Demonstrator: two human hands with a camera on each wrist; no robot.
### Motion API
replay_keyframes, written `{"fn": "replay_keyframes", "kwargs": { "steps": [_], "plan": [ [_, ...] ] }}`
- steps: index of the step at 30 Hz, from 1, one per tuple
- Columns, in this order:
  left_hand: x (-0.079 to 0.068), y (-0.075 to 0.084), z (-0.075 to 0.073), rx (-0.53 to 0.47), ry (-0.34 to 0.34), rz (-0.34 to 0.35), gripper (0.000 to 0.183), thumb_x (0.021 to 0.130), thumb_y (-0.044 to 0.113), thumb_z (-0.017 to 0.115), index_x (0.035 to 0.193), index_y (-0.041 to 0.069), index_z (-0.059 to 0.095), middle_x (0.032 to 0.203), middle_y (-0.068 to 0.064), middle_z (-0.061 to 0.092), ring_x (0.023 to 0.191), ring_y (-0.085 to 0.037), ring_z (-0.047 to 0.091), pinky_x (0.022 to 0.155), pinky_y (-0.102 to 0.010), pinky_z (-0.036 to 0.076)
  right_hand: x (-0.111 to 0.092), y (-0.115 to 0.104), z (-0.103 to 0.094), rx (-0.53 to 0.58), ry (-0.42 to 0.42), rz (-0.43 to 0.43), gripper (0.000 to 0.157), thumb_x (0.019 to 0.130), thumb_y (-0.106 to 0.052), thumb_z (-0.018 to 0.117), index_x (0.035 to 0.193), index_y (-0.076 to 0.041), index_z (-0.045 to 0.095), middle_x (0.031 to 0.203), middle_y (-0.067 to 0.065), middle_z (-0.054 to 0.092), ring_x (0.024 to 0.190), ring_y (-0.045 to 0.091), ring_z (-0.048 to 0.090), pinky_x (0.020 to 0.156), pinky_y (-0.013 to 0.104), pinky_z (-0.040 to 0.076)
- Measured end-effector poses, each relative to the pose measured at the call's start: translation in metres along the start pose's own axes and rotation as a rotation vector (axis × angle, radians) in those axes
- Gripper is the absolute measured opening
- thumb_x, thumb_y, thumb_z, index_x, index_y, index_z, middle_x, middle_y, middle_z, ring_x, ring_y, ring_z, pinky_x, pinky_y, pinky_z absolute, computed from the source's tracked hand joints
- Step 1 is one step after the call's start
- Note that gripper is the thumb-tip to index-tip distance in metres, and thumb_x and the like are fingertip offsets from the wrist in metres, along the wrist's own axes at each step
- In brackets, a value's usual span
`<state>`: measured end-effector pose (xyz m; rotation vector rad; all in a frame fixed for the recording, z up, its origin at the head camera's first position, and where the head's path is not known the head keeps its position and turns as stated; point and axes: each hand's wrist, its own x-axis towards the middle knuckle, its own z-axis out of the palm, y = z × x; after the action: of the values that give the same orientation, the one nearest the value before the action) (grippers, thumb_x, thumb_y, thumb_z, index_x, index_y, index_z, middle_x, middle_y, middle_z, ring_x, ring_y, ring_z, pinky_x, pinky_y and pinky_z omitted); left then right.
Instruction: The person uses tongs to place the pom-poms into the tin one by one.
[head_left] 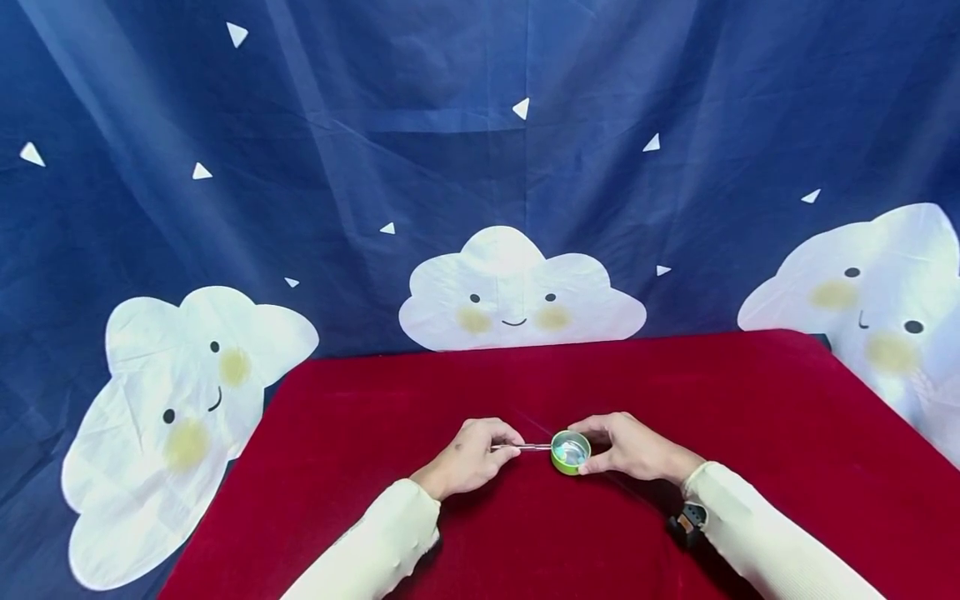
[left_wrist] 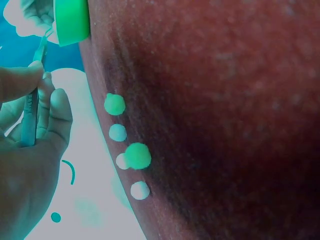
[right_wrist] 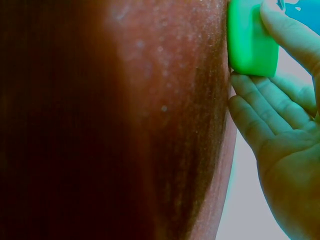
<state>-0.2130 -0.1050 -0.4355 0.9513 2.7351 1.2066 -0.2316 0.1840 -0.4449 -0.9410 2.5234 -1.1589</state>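
At left in the left wrist view, tweezers (left_wrist: 31,112) are pinched by the left hand (left_wrist: 30,170); pom-poms (left_wrist: 137,156) are seen nearer centre. Farther off, upper left, a green tin (left_wrist: 72,22) is gripped by the right hand (head_left: 637,450); if jogged by the tweezers, it could be spilled.

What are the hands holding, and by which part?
Left hand: tweezers, pinched around the middle. Right hand: green tin, gripped by its outer wall.

Your head view is bright, with soft shadows beneath your hands (head_left: 471,457) (head_left: 633,447); your wrist views skew green, the counter (head_left: 375,400) beside the hands blurring into darkness.
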Motion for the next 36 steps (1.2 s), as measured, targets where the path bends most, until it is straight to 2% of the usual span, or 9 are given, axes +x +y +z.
{"fn": "replay_keyframes", "kwargs": {
  "steps": [7,19,23,26,28,31,36],
  "plan": [
    [-0.001,-0.001,-0.004,0.014,0.001,0.004,0.007,0.09,0.004,0.072,0.093,0.009,0.075,0.086,0.004,0.067,0.076,-0.004,0.055,0.071,-0.024,0.051,0.002,-0.001,-0.001,0.009,-0.004,-0.002,0.053,0.08,-0.019,0.085,0.125,-0.001,0.066,0.114,0.003,0.07,0.1,0.014,0.067,0.089,0.027,0.052],
    [-0.005,-0.005,-0.008,0.036,0.009,0.014,0.006,0.09,0.004,0.072,0.093,0.008,0.075,0.086,0.007,0.067,0.077,-0.003,0.056,0.072,-0.028,0.052,0.001,-0.004,-0.001,-0.004,0.009,-0.007,0.054,0.079,-0.02,0.086,0.125,0.002,0.065,0.114,0.006,0.071,0.101,0.018,0.066,0.09,0.03,0.052],
    [-0.007,-0.005,-0.011,-0.034,0.0,-0.029,0.007,0.091,0.002,0.07,0.096,0.006,0.074,0.085,0.005,0.064,0.064,-0.004,0.057,0.062,-0.025,0.052,0.0,-0.004,0.0,0.0,0.009,-0.014,0.054,0.079,-0.019,0.086,0.125,0.002,0.065,0.114,0.006,0.071,0.101,0.017,0.067,0.089,0.03,0.052],
    [-0.009,-0.005,-0.013,-0.112,-0.011,-0.077,0.008,0.092,0.001,0.069,0.099,0.004,0.073,0.087,0.002,0.062,0.053,-0.011,0.059,0.054,-0.024,0.052,0.0,-0.003,0.0,0.0,0.009,-0.023,0.053,0.079,-0.018,0.085,0.124,0.002,0.065,0.113,0.006,0.071,0.1,0.016,0.067,0.088,0.031,0.053],
    [-0.011,-0.005,-0.015,-0.145,-0.014,-0.097,0.009,0.093,0.002,0.068,0.1,0.003,0.072,0.088,0.0,0.063,0.053,-0.017,0.061,0.052,-0.026,0.054,0.0,-0.003,0.0,-0.003,0.011,-0.023,0.054,0.08,-0.019,0.085,0.125,0.002,0.065,0.113,0.006,0.071,0.1,0.015,0.067,0.088,0.03,0.053],
    [-0.013,-0.006,-0.019,-0.138,-0.003,-0.108,0.009,0.093,0.003,0.069,0.101,0.005,0.073,0.088,0.001,0.064,0.059,-0.017,0.063,0.055,-0.025,0.054,-0.001,-0.003,0.0,-0.008,0.009,-0.027,0.054,0.08,-0.019,0.085,0.125,0.002,0.065,0.113,0.006,0.071,0.1,0.015,0.067,0.088,0.03,0.053],
    [-0.019,-0.008,-0.026,-0.119,0.021,-0.131,0.011,0.092,0.003,0.069,0.101,0.007,0.073,0.084,-0.003,0.065,0.056,-0.013,0.059,0.049,-0.025,0.05,0.0,-0.001,0.001,-0.004,0.01,-0.022,0.055,0.08,-0.019,0.085,0.125,0.003,0.065,0.114,0.007,0.071,0.1,0.018,0.067,0.088,0.032,0.053]
  ]
}}
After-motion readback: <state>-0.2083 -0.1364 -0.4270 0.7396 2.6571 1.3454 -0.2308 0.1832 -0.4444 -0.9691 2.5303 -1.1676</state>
